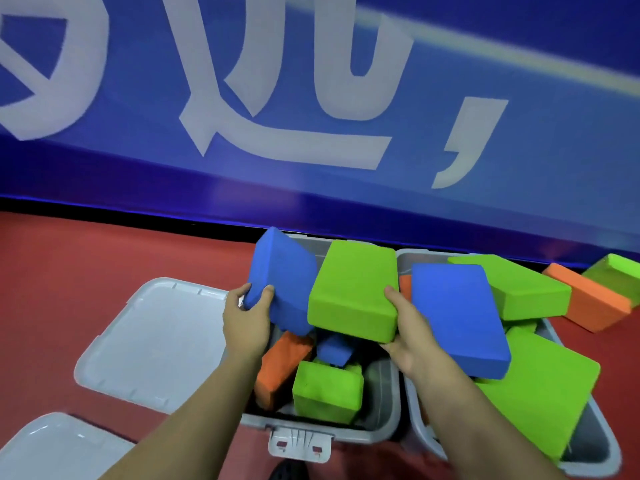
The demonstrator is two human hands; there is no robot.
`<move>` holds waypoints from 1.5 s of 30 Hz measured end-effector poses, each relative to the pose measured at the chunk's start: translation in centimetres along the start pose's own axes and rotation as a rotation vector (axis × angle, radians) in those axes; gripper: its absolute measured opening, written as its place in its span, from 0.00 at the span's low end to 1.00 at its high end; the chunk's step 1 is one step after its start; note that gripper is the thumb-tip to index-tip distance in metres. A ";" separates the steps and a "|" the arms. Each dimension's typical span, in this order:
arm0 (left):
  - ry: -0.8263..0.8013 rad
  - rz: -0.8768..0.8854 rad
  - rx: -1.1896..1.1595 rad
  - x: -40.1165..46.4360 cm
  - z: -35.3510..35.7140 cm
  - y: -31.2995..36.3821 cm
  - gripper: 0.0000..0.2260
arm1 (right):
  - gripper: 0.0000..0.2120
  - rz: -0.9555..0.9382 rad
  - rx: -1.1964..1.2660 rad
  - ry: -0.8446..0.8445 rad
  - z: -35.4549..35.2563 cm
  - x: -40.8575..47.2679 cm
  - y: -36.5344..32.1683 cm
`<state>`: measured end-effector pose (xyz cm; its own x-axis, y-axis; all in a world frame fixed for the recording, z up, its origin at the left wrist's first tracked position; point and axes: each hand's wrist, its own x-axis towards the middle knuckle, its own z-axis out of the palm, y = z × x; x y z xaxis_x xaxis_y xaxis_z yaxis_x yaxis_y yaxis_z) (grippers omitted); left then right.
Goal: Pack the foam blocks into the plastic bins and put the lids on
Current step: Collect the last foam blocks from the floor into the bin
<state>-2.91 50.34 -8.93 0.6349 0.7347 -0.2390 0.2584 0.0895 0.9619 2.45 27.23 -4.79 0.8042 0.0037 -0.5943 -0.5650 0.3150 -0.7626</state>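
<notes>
Two grey plastic bins stand side by side on the red floor. My left hand (247, 315) grips the near corner of a blue foam block (284, 275), tilted over the left bin (384, 410). My right hand (403, 336) holds the near right corner of a green foam block (353, 296) above the same bin. Inside that bin lie an orange block (280, 368), a small blue block (334, 349) and a green block (327, 389). The right bin (588, 441) is heaped with a blue block (457, 317) and green blocks (533, 393). Two grey lids lie at the left, one (156, 341) beside the bin, the other (55, 448) nearer me.
An orange block (588, 299) and a green block (616, 271) lie loose on the floor at the far right. A blue wall banner with large white characters (277, 98) rises right behind the bins. A latch (299, 443) hangs on the left bin's near wall.
</notes>
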 end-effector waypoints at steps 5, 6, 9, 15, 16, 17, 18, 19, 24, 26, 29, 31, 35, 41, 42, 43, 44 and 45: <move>-0.064 0.128 0.243 -0.9 0.2 -0.5 0.21 | 0.17 0.122 0.237 -0.037 0.9 2.3 -1.1; -0.081 0.156 0.280 -1.2 0.4 -0.6 0.22 | 0.18 0.112 0.253 -0.034 1.2 2.7 -1.2; -0.103 0.220 0.362 -1.9 1.0 -0.7 0.22 | 0.23 0.093 0.314 0.014 1.8 4.4 -0.5; -0.135 0.272 0.520 -1.8 3.8 -1.5 0.25 | 0.15 0.047 0.192 -0.027 2.2 6.1 1.2; -0.152 0.266 0.552 -1.8 4.3 -1.7 0.26 | 0.13 0.012 0.121 0.024 2.4 5.9 1.8; -0.162 0.262 0.576 -1.8 4.8 -2.0 0.26 | 0.15 -0.045 0.023 0.093 2.4 6.2 2.5; -0.163 0.256 0.590 -1.8 5.1 -2.1 0.26 | 0.22 -0.104 -0.075 0.160 2.0 7.3 3.4; -0.160 0.239 0.588 -1.6 5.4 -2.3 0.26 | 0.31 -0.153 -0.190 0.212 1.5 8.3 4.4; -0.146 0.178 0.506 0.0 6.2 -2.8 0.28 | 0.26 -0.240 -0.451 0.158 2.0 6.7 4.7; -0.171 0.185 0.517 0.2 6.4 -2.9 0.29 | 0.26 -0.283 -0.596 0.122 2.1 5.4 4.0; -0.251 0.179 0.509 0.2 6.1 -3.1 0.31 | 0.30 -0.322 -0.876 0.045 0.7 4.8 3.5; -0.273 0.211 0.558 0.1 5.5 -3.1 0.32 | 0.31 -0.380 -0.980 0.012 -0.2 4.3 2.9; -0.217 0.342 0.683 -0.6 4.2 -2.1 0.31 | 0.30 -0.496 -1.132 -0.085 -1.6 1.8 1.4; -0.259 0.678 0.958 -3.6 2.3 -0.1 0.30 | 0.31 -0.698 -1.467 -0.134 -4.2 -1.7 -0.6; -0.273 0.744 1.006 -4.3 2.1 0.4 0.32 | 0.31 -0.715 -1.518 -0.123 -5.0 -2.3 -0.9; -0.287 0.798 1.043 -5.1 2.2 1.1 0.33 | 0.31 -0.732 -1.561 -0.108 -5.9 -2.9 -1.2; -0.308 0.833 1.065 -6.0 2.3 1.8 0.34 | 0.31 -0.741 -1.603 -0.090 -6.7 -3.6 -1.6; -0.334 0.852 1.076 -7.1 2.6 2.7 0.35 | 0.31 -0.748 -1.635 -0.066 -7.5 -4.3 -2.0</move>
<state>-4.84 43.59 -4.99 0.9769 0.0976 0.1899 0.0388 -0.9558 0.2916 -1.24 19.42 -2.61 0.9301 0.3619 -0.0625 0.3257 -0.8914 -0.3152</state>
